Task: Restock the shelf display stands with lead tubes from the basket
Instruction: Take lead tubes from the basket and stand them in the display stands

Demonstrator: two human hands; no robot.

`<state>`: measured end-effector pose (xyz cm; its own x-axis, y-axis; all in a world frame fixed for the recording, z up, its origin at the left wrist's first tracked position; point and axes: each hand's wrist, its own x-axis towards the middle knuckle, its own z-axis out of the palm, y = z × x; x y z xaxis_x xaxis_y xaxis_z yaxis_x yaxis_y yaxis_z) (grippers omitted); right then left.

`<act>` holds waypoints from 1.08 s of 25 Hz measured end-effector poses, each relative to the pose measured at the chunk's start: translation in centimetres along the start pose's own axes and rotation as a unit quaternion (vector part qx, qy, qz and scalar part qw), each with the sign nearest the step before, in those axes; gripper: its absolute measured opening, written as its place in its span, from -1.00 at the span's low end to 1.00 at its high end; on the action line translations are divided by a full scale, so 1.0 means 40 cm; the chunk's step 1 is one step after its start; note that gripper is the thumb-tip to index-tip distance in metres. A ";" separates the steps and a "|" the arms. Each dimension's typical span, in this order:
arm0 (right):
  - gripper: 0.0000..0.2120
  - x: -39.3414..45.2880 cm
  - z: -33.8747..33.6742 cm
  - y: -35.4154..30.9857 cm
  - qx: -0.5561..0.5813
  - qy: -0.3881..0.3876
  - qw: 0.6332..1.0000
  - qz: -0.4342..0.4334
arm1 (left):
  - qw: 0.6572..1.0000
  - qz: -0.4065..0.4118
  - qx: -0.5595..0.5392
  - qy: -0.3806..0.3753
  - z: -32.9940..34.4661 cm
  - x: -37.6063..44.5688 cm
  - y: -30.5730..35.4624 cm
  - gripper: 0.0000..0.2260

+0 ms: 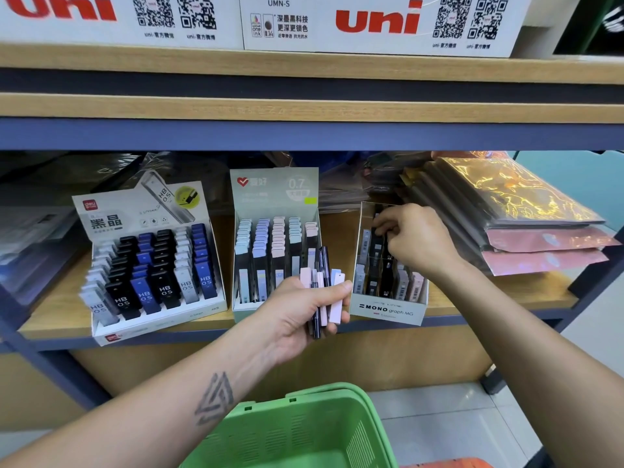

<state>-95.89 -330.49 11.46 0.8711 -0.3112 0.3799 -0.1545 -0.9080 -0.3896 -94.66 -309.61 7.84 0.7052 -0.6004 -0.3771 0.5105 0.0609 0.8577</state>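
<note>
My left hand (297, 312) grips a bundle of lead tubes (324, 292), pink, white, pale blue and dark, in front of the shelf edge. My right hand (415, 238) reaches into the clear MONO graph display stand (388, 310) and pinches a black lead tube (380, 239) among the tubes there. To the left stand a pale green 0.7 display stand (275, 187) with rows of pastel tubes and a white HB 0.5 display stand (148, 214) with black, blue and grey tubes. A green basket (304, 430) sits below my arms; its contents are hidden.
The stands sit on a wooden shelf (57, 315) with a dark blue frame. Stacked shiny plastic-wrapped packs (513, 211) lie right of the MONO stand. More wrapped packs (30, 231) lie at the left. White uni boxes (378, 21) fill the shelf above.
</note>
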 end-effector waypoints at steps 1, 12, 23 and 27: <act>-0.55 -0.001 0.001 -0.002 0.005 0.000 1.000 -0.001 | 1.000 0.000 0.000 0.001 0.000 0.000 0.000 -0.81; -0.90 -0.010 -0.021 -0.051 0.252 -0.114 0.961 0.002 | 1.000 0.009 0.002 0.002 0.006 0.002 -0.002 -0.82; -0.85 -0.026 -0.037 -0.051 0.362 -0.284 0.886 0.057 | 0.997 0.015 -0.074 -0.009 -0.004 -0.005 0.007 -0.78; -0.86 -0.027 -0.051 -0.029 0.417 -0.273 0.865 0.058 | 0.996 0.009 -0.092 -0.005 -0.010 -0.004 0.009 -0.77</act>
<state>-97.58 -329.67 13.21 0.9977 -0.0009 -0.0672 -0.0646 -0.2903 -0.9547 -94.40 -309.17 8.08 0.7102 -0.6063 -0.3579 0.5805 0.2167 0.7849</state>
